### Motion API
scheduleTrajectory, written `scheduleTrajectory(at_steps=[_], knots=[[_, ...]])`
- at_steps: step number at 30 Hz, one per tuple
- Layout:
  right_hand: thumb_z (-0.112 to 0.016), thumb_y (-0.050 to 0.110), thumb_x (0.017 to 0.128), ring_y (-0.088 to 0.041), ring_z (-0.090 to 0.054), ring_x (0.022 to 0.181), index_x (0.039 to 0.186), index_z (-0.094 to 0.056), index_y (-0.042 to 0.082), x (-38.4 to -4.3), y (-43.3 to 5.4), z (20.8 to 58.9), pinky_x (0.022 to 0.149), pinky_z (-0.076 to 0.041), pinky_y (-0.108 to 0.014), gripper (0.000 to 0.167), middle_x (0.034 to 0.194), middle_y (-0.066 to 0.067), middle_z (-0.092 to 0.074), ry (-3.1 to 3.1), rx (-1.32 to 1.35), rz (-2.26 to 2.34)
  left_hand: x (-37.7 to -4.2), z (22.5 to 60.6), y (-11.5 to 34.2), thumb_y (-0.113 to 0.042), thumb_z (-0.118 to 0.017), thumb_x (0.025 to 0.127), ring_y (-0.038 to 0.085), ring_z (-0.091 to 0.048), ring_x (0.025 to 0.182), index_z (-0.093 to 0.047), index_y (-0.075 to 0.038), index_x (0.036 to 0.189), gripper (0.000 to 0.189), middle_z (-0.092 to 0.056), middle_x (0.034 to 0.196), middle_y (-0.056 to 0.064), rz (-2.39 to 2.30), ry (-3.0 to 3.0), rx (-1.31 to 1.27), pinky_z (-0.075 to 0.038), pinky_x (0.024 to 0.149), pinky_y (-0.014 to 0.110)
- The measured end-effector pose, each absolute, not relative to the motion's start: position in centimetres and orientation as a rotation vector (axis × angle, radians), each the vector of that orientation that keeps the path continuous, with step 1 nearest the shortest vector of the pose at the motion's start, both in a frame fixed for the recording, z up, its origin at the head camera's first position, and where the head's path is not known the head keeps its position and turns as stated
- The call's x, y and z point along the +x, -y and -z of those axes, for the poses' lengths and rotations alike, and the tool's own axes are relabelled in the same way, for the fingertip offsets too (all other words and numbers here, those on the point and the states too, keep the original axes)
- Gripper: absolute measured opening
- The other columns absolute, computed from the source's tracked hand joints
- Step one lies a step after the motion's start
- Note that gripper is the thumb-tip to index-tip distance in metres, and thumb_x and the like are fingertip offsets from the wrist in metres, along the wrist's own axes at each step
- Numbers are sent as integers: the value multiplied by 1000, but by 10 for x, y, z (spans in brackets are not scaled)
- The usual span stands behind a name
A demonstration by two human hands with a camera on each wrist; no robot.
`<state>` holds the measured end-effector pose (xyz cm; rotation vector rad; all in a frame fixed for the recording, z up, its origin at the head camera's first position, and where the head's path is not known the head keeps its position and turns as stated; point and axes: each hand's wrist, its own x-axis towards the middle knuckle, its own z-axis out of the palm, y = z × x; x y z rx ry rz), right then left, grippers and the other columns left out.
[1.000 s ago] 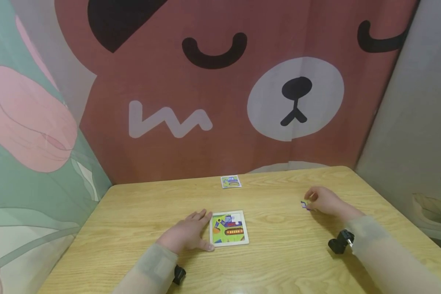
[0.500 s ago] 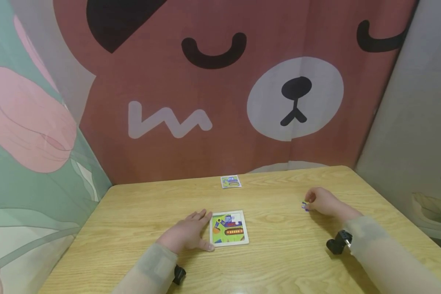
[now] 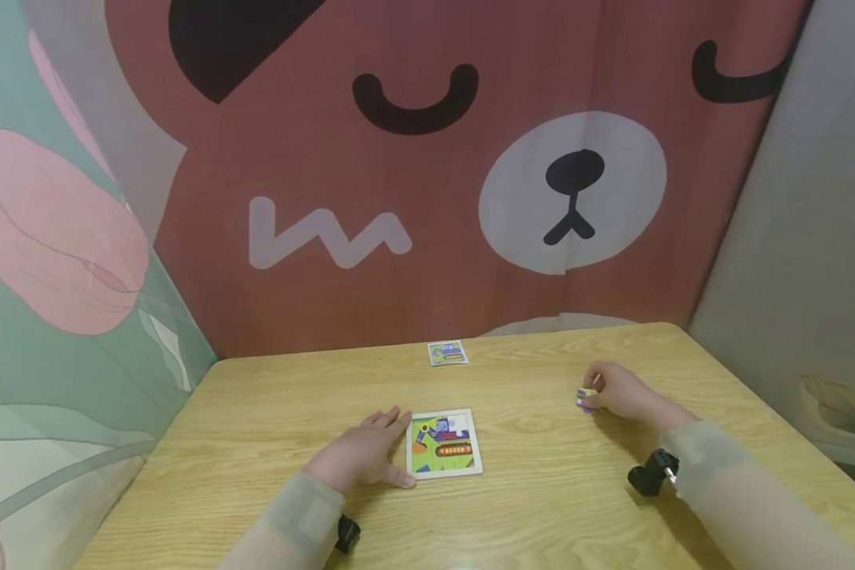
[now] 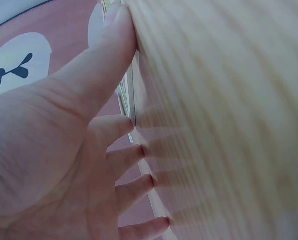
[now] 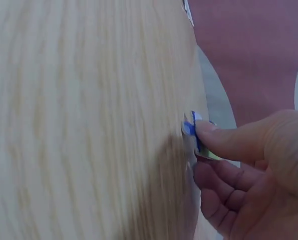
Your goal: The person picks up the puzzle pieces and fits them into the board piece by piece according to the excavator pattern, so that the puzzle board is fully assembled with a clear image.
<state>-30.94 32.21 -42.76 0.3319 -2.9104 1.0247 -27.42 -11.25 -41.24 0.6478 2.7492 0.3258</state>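
Observation:
A square puzzle board (image 3: 445, 473) with a pale frame and an excavator picture lies on the table; a pale spot shows at its upper right. Against its left edge rests my left hand (image 3: 366, 451), fingers spread and straight, the thumb at the near corner. In the left wrist view the fingertips of the left hand (image 4: 63, 140) touch the tabletop. Off to the right, my right hand (image 3: 620, 391) pinches a small puzzle piece (image 3: 583, 400) with blue, white and green print. The right wrist view shows the puzzle piece (image 5: 196, 131) between thumb and fingers, partly covered.
A small picture card (image 3: 447, 352) with a similar excavator lies near the back edge of the wooden table (image 3: 527, 507). Behind the table hangs a cloth with a bear face (image 3: 427, 301). A black wrist camera (image 3: 653, 473) sits under the right forearm.
My right hand has turned the puzzle piece in its fingers and shifted slightly left; the printed side now faces differently. The left hand and the board have stayed still.

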Motion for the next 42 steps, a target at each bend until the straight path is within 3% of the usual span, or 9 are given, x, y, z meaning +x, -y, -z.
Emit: scheduleTrajectory(at_steps=[7, 16, 27, 35, 42], knots=[[-65, -10, 85, -19, -59, 63, 87, -59, -2, -312, -294, 427, 52, -48, -26, 10, 72, -7, -59, 2854, 397, -1185, -275, 415, 113, -56, -79, 72, 41, -22, 145, -31, -12, 156, 106, -24, 161, 13, -315, -2761, 656, -24, 113, 58], [-72, -5, 85, -17, -54, 72, 86, -63, -1, -322, -234, 424, 59, -47, -27, 9, 77, -5, -60, 2745, 461, -1365, -275, 416, 114, -56, -79, 72, 41, -22, 145, -31, -12, 156, 106, -24, 161, 13, -308, -2765, 655, -25, 113, 58], [-71, -6, 85, -16, -54, 65, 84, -65, 3, -324, -147, 415, 57, -49, -27, 11, 78, -6, -60, 2787, 407, -1600, -274, 413, 113, -55, -79, 72, 40, -22, 145, -31, -13, 156, 105, -24, 161, 13, -316, -2761, 633, -23, 112, 61], [-73, -5, 83, -15, -55, 65, 84, -65, 2, -325, -130, 424, 56, -48, -25, 11, 77, -6, -60, 2826, 503, -1595, -275, 414, 114, -56, -79, 72, 40, -23, 144, -32, -13, 156, 105, -25, 160, 13, -317, -2765, 631, -24, 112, 61], [-74, -7, 80, -17, -55, 72, 83, -65, 3, -324, -129, 430, 65, -48, -29, 14, 76, -3, -60, 2847, 541, -1498, -275, 413, 114, -56, -79, 72, 40, -23, 145, -32, -14, 156, 104, -25, 160, 12, -315, -2767, 627, -24, 113, 59]])
